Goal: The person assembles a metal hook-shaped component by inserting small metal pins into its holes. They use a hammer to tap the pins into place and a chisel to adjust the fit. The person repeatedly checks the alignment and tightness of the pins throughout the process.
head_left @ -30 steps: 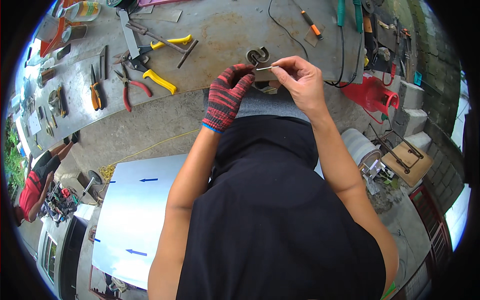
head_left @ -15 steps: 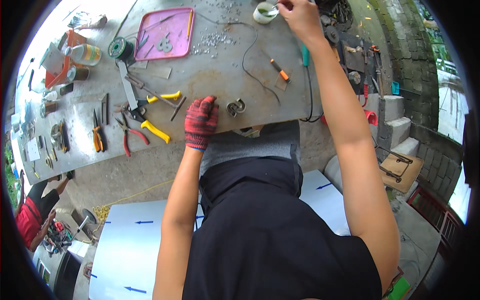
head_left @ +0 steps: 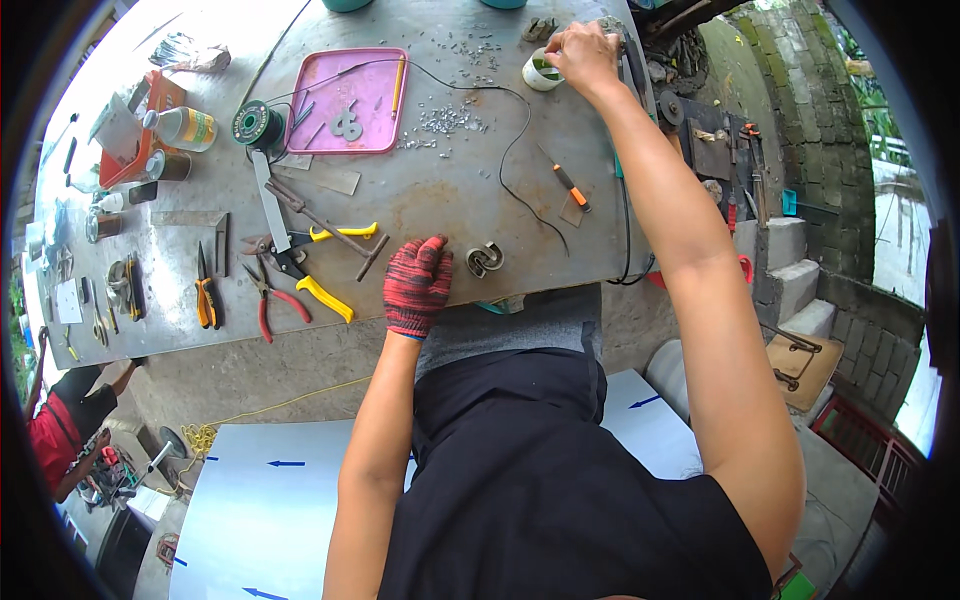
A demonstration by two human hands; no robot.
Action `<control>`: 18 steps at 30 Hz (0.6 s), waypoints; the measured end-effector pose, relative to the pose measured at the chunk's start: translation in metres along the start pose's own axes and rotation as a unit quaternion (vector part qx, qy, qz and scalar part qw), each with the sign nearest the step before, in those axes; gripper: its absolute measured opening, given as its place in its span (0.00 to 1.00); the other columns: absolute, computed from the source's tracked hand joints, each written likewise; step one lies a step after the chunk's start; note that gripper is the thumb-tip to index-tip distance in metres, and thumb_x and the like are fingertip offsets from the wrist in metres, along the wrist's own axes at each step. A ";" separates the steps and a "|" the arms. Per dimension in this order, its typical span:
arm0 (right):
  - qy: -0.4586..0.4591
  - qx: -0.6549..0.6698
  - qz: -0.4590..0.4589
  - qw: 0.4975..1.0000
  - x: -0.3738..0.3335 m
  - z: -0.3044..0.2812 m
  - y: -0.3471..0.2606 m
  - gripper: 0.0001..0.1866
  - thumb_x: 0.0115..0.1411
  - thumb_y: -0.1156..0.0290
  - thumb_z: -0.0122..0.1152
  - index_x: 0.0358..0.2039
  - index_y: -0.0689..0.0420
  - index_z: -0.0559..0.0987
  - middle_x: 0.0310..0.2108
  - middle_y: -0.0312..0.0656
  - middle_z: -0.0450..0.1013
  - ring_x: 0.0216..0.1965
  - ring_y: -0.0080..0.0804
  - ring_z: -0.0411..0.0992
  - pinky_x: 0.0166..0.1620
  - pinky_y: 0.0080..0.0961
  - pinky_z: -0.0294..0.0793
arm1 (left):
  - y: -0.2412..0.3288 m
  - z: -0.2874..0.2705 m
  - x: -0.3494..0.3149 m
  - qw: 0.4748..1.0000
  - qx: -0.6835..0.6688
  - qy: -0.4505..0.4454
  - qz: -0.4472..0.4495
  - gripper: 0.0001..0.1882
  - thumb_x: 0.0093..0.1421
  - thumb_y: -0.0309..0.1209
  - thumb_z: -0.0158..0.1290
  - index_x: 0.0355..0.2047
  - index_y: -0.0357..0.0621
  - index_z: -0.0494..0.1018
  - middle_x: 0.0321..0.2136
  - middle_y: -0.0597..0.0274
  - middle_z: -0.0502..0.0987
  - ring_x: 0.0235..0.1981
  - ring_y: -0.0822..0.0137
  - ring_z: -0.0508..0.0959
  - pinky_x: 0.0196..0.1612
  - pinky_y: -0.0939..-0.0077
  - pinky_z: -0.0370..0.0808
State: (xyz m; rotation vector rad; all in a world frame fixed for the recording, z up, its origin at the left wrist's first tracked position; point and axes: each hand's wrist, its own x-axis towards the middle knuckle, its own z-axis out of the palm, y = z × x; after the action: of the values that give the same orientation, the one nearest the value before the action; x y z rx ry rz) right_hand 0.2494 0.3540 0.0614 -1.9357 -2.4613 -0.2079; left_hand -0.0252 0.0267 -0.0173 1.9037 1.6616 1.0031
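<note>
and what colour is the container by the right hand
The container is white, best in the head view.

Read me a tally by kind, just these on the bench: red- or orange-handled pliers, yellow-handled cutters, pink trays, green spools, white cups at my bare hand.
Pliers: 2 (orange-handled pliers, red-handled pliers)
Yellow-handled cutters: 1
Pink tray: 1
Green spool: 1
White cup at your bare right hand: 1
Total: 6

Bright daylight, glare across upper-left tabletop (head_left: pixel 250 45), fisheye-bent edges, black corners
</note>
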 end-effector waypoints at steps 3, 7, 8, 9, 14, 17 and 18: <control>-0.006 -0.003 -0.002 1.000 0.001 0.002 0.000 0.06 0.58 0.57 0.71 0.35 0.38 0.90 0.44 0.30 0.80 0.55 0.38 0.71 0.58 0.51 0.63 | 0.000 0.000 0.000 1.000 0.002 -0.002 -0.003 0.15 0.59 0.28 0.63 0.47 0.46 0.79 0.36 0.53 0.80 0.38 0.50 0.80 0.43 0.57 0.77; -0.007 -0.006 -0.005 1.000 0.002 0.003 0.000 0.06 0.58 0.57 0.71 0.35 0.37 0.90 0.44 0.29 0.80 0.54 0.37 0.72 0.58 0.51 0.62 | -0.001 0.001 0.001 1.000 0.005 0.007 0.006 0.16 0.59 0.25 0.64 0.47 0.46 0.78 0.35 0.55 0.81 0.39 0.51 0.80 0.43 0.59 0.77; -0.006 -0.008 -0.005 1.000 0.002 0.003 0.000 0.06 0.58 0.57 0.71 0.35 0.36 0.90 0.44 0.29 0.80 0.54 0.37 0.72 0.58 0.51 0.62 | 0.000 0.001 0.001 1.000 0.003 0.010 0.009 0.16 0.59 0.26 0.64 0.47 0.46 0.78 0.35 0.54 0.81 0.39 0.51 0.80 0.44 0.59 0.77; -0.007 -0.009 -0.002 1.000 0.002 0.003 0.000 0.06 0.58 0.57 0.71 0.35 0.36 0.90 0.44 0.29 0.80 0.54 0.37 0.72 0.58 0.51 0.62 | 0.000 0.001 0.001 1.000 0.003 0.009 0.007 0.16 0.59 0.26 0.64 0.47 0.46 0.78 0.36 0.54 0.81 0.39 0.51 0.80 0.44 0.59 0.77; 0.020 0.003 0.011 1.000 -0.001 -0.006 0.004 0.06 0.57 0.56 0.71 0.35 0.36 0.91 0.44 0.29 0.80 0.54 0.37 0.72 0.57 0.51 0.63 | -0.002 0.002 0.000 1.000 0.003 0.018 0.012 0.16 0.58 0.26 0.64 0.47 0.47 0.78 0.36 0.54 0.81 0.39 0.51 0.81 0.44 0.58 0.77; 0.058 0.034 0.012 0.998 -0.011 -0.028 0.010 0.07 0.57 0.55 0.71 0.35 0.36 0.91 0.43 0.30 0.81 0.53 0.39 0.73 0.57 0.51 0.64 | 0.001 0.001 0.000 1.000 0.004 0.019 0.009 0.16 0.58 0.26 0.64 0.47 0.48 0.78 0.36 0.55 0.81 0.39 0.51 0.80 0.43 0.58 0.77; 0.074 0.051 0.002 0.996 -0.018 -0.035 0.011 0.08 0.57 0.53 0.70 0.36 0.36 0.91 0.43 0.30 0.82 0.53 0.40 0.73 0.55 0.52 0.65 | 0.000 0.002 -0.001 1.000 0.000 0.022 0.013 0.15 0.58 0.26 0.64 0.47 0.48 0.78 0.36 0.55 0.80 0.39 0.51 0.80 0.43 0.58 0.77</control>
State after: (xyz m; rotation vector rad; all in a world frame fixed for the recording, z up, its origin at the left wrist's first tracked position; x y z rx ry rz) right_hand 0.2615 0.3355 0.0961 -1.8150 -2.3281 -0.2122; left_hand -0.0237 0.0259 -0.0183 1.9217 1.6650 1.0624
